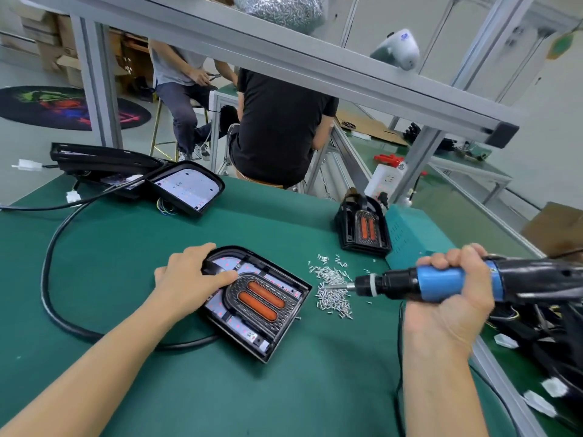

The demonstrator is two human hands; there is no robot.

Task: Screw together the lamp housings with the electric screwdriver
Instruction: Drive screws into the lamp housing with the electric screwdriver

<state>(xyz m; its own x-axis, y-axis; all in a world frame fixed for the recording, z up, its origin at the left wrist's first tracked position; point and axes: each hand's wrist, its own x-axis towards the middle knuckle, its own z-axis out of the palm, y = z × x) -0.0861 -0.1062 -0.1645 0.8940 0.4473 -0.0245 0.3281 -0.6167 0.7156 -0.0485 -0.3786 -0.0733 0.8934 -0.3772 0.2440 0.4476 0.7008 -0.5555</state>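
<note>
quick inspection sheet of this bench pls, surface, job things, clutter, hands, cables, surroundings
surface: green mat.
job's things: lamp housing flat on mat; loose screws beside it; electric screwdriver, bit over the screws.
clutter: more housings at the back; teal box.
hands: left hand holds the housing; right hand grips the screwdriver.
cables: black cable loops across the mat.
surroundings: aluminium frame; two seated people behind.
</note>
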